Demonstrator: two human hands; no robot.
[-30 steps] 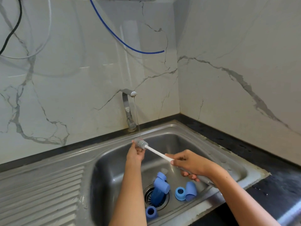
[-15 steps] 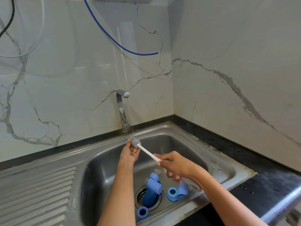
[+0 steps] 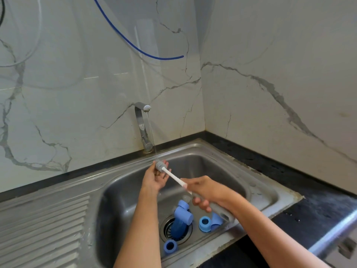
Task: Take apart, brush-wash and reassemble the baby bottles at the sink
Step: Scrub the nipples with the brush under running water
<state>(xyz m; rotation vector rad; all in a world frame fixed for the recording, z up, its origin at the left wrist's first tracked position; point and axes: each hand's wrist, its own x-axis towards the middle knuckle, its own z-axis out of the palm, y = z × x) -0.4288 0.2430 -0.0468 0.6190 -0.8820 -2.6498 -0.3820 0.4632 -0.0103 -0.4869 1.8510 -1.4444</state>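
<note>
While gripped at the handle by the right hand (image 3: 207, 189), bottle brush (image 3: 174, 176) held under the faucet (image 3: 142, 124) stream. Bristle head resting against fingers of the opened left hand (image 3: 156, 177), above the sink (image 3: 257, 182).

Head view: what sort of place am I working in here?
Most likely a home kitchen corner: a stainless steel sink with a ribbed drainboard, a running tap, and marble-patterned wall tiles above a dark counter.

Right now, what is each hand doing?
Left hand: open, fingers against the brush head under the water.
Right hand: grips the brush handle.
</note>
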